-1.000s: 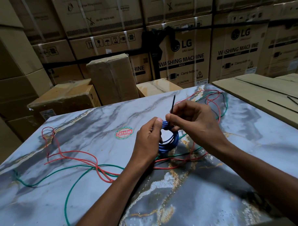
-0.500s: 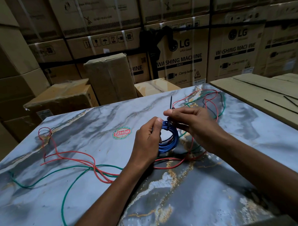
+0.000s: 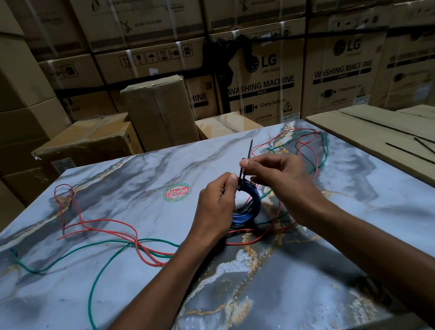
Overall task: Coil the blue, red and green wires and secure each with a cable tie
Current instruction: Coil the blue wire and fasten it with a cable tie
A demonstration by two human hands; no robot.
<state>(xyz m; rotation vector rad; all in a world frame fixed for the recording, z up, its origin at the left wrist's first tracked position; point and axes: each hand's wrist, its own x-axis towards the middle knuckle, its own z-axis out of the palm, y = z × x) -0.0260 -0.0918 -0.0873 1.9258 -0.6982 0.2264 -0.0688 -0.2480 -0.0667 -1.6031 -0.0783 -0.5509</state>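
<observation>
From the head camera, both hands meet above the middle of a marble-patterned table [image 3: 117, 279]. The left hand [image 3: 216, 209] is curled around the near side of the coiled blue wire [image 3: 247, 213], holding the bundle upright just above the tabletop, thumb pressed at the top of the coil. The right hand [image 3: 278, 180] pinches a black cable tie [image 3: 247, 161] between thumb and forefinger right at the top of the coil — the tie's free end sticks up and away from the fingers, and its lower part appears wrapped over the blue loops, though the exact closure is hidden by the fingers. The red wire [image 3: 110, 221] lies loose and uncoiled, running from a small tangle at the table's left side, under the hands, and up to the far right corner. The green wire [image 3: 97, 275] is likewise loose, sweeping across the near left part of the table and crossing the red one; its other stretch shows at the far right. A round red-and-green sticker [image 3: 176, 192] sits on the table just left of the hands. To the right, spare black cable ties [image 3: 413, 154] lie on a flat sheet of cardboard [image 3: 358, 135] — and stacked cardboard boxes [image 3: 265, 84] fill the background.
</observation>
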